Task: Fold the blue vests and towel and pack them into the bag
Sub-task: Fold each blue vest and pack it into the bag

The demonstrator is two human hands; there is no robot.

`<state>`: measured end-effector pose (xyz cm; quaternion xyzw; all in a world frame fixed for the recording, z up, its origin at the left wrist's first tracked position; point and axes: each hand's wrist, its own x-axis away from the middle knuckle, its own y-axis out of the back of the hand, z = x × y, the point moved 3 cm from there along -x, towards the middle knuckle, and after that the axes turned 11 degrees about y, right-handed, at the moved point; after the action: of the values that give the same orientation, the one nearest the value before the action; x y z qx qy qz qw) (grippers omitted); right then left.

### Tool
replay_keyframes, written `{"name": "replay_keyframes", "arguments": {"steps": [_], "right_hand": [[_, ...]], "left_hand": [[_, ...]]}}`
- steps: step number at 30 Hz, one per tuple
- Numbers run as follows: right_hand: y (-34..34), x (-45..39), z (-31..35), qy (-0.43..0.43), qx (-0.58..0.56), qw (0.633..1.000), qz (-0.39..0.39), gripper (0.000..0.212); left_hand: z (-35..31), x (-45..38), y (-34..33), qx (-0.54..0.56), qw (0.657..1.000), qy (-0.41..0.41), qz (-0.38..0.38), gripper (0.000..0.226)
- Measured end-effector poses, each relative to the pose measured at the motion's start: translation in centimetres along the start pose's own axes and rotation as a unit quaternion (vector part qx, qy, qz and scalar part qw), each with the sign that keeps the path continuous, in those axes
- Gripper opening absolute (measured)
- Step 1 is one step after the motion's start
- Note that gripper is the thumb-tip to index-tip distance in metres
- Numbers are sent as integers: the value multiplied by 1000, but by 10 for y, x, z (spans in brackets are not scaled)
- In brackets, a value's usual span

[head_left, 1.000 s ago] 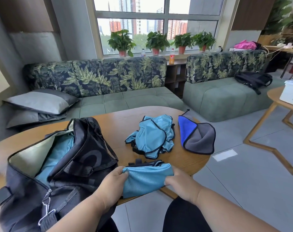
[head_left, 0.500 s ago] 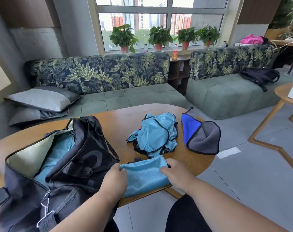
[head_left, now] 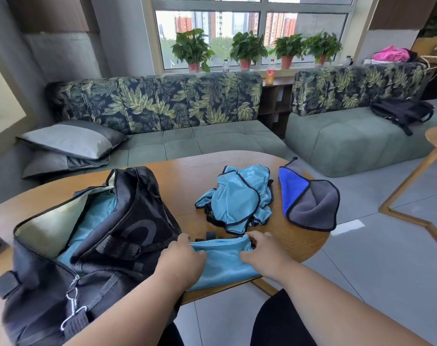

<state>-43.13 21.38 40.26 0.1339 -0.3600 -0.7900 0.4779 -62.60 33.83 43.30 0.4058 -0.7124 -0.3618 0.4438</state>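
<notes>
Fabric lies under both my hands: a folded light-blue mesh vest with black trim (head_left: 222, 263) sits flat at the near edge of the round wooden table (head_left: 187, 178), its near hem just reaching that edge. My left hand (head_left: 180, 258) covers its left end, fingers bent down onto the cloth and thumb pointing at the middle; my right hand (head_left: 262, 253) rests on its right end, fingers curled over the far right corner where black trim shows. Whether either hand truly pinches the cloth or only presses it, I cannot tell.

I count two loose vests: the folded one, and a crumpled light-blue vest (head_left: 239, 198) just beyond it, nearly touching my right fingertips. More light-blue fabric (head_left: 95, 221) shows inside the open black duffel bag (head_left: 127, 233), but I cannot tell how many pieces. One blue and grey towel (head_left: 309, 198), loosely doubled over, lies right of the crumpled vest, reaching the table's right rim.

The bag stands on the left of the table, its mouth gaping toward the far left with a pale lining, its right side touching my left hand. Bare wood lies open beyond the bag and vests. Past the table's far edge are two green sofas with leaf-print backs (head_left: 162, 106), two grey cushions (head_left: 70, 141) and four potted plants (head_left: 192, 48) on the windowsill.
</notes>
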Motion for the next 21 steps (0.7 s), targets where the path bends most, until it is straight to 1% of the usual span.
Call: {"name": "replay_keyframes", "arguments": {"steps": [3, 6, 8, 11, 14, 17, 20, 21], "right_hand": [[3, 1, 5, -11, 14, 1000, 17, 67], [4, 2, 10, -14, 1, 1000, 21, 60], [4, 3, 11, -10, -43, 999, 13, 55], [4, 8, 15, -12, -138, 990, 12, 42], [5, 11, 16, -7, -160, 987, 3, 41], [2, 12, 13, -3, -158, 987, 3, 38], [0, 13, 11, 6, -164, 986, 3, 39], [0, 13, 10, 7, -171, 985, 5, 39]], "left_hand": [[-1, -3, 2, -12, 1000, 2, 11, 59], [-4, -5, 4, 37, 998, 2, 47, 58], [-5, -4, 8, 80, 993, 8, 80, 58], [-3, -3, 10, 125, 982, 11, 142, 63], [3, -9, 3, 150, 973, 0, 173, 67], [7, -11, -1, 162, 970, -4, 182, 62], [9, -11, -5, 192, 963, -9, 189, 69], [9, -11, -6, 199, 961, -10, 190, 67]]}}
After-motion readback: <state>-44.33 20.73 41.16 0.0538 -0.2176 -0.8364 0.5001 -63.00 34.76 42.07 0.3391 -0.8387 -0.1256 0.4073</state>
